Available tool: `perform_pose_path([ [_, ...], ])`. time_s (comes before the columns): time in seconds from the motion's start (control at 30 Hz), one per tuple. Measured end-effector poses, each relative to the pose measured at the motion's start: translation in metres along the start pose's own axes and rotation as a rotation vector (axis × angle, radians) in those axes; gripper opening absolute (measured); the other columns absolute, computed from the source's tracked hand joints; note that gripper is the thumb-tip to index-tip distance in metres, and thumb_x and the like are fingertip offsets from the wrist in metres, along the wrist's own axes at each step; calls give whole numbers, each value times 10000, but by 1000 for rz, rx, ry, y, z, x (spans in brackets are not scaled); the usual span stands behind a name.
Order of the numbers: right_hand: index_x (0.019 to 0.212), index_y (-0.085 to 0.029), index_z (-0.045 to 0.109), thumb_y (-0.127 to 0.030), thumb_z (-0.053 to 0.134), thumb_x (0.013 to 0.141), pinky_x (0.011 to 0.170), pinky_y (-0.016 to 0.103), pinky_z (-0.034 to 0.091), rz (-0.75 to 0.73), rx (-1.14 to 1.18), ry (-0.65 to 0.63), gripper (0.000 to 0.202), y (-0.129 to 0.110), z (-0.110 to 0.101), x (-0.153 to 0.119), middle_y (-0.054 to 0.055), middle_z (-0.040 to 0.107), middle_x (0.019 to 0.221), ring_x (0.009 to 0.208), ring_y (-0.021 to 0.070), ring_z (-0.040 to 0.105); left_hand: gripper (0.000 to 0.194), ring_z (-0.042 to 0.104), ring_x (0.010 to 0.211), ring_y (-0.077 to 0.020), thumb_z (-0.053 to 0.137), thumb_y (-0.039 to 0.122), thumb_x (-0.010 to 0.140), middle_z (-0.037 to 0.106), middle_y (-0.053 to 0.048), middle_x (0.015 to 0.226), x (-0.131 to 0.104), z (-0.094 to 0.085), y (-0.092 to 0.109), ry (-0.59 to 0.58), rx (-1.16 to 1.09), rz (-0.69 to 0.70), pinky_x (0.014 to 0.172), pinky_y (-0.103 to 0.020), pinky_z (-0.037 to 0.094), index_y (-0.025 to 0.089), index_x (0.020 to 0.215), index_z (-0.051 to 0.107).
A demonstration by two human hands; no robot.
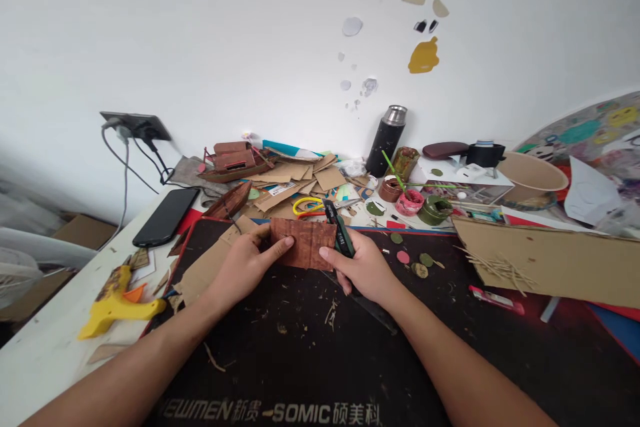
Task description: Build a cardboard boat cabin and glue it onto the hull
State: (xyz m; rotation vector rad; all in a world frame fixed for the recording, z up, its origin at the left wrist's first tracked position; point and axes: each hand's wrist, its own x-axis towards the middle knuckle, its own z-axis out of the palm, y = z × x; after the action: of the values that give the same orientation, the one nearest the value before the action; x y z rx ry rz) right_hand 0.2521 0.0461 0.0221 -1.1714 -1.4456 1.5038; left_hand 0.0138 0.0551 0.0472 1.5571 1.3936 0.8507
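Between my two hands is a reddish-brown painted cardboard piece [303,252], held up over the dark desk mat [280,353]. My left hand [243,265] pinches its left end, thumb on the front face. The thumb of my right hand [367,268] presses on its right end. That same hand also grips a dark green and black utility knife [343,240], which stands tilted behind the cardboard's right edge; its blade cannot be made out. Just beyond the cardboard lie yellow-and-red-handled scissors [307,207].
A yellow glue gun [117,307] and a black phone [167,216] lie at left. Brown model boats [235,163] and cardboard scraps [285,180] fill the back. Paint jars [410,202] and a black thermos [386,141] stand behind. Thin sticks [503,270] rest on a cardboard sheet [565,263] at right.
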Motion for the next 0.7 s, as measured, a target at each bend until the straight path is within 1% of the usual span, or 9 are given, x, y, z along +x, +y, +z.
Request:
perform_pose_path([
  [0.13, 1073, -235, 595, -533, 718, 916, 366, 208, 349, -1, -39, 28, 359, 2, 1, 0, -126, 491, 450, 334, 126, 474, 540, 769, 1057, -362, 652, 700, 885, 836, -93, 1181, 0, 0, -3, 24, 138, 16, 927, -441, 590, 223, 1105, 781],
  [0.37, 1075, -235, 595, -513, 707, 921, 365, 208, 347, -8, -46, 33, 337, 2, 1, 0, -131, 482, 435, 326, 127, 467, 543, 764, 1031, -344, 606, 711, 892, 837, -93, 1132, 2, 1, -4, 20, 188, 47, 947, -442, 590, 229, 1077, 775],
  [0.47, 1072, -231, 601, -510, 707, 921, 363, 206, 343, -9, -58, 38, 334, 1, 1, 0, -128, 485, 432, 326, 126, 466, 530, 763, 1031, -345, 616, 697, 876, 839, -89, 1131, 2, 1, -4, 22, 179, 42, 954, -440, 589, 229, 1069, 774],
  [0.6, 1085, -232, 607, -517, 711, 921, 363, 210, 347, -3, -70, 39, 345, 2, 2, 0, -122, 491, 441, 327, 129, 470, 428, 763, 1022, -356, 662, 636, 858, 843, -80, 1089, 2, 2, -2, 39, 131, 30, 919, -423, 585, 245, 998, 769],
  [0.7, 1110, -234, 609, -525, 718, 921, 367, 213, 354, 2, -73, 37, 363, 2, 2, 0, -122, 500, 449, 330, 129, 471, 380, 759, 1050, -370, 729, 605, 833, 842, -75, 1074, 2, 3, 0, 51, 60, 16, 939, -429, 579, 257, 980, 776],
])
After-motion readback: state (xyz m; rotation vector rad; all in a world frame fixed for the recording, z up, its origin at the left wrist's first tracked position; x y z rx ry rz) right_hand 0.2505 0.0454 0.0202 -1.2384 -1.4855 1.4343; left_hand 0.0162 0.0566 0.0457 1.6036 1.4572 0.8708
